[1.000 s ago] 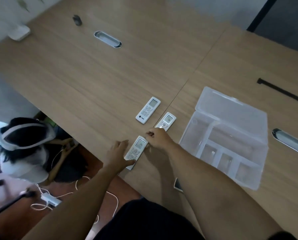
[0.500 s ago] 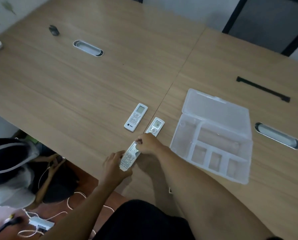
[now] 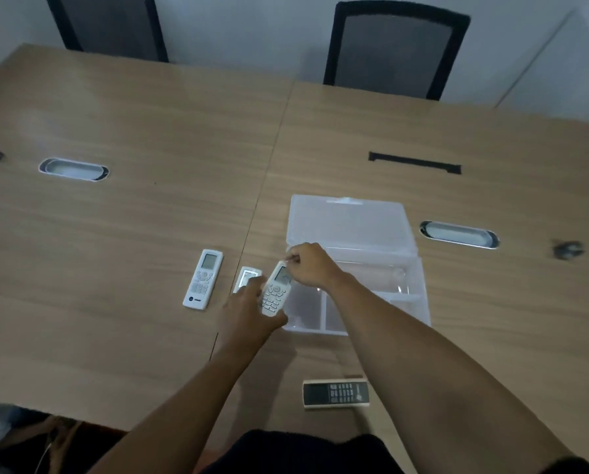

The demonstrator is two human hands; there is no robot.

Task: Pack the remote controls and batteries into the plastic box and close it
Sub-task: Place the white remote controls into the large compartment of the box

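The scene is dim and flat, with a greyish cast and soft detail throughout. Pale sheen lies on the worktop (image 3: 122,254) far beyond the hands (image 3: 248,313), suggesting light from above and ahead. Faint shadow pools under the forearms, nearer than the hands. The clear plastic box (image 3: 351,224) just right of the hands shows milky glare on its lid. Wide-angle distortion bows the worktop's edges, and the far corners look smeared and grainy.
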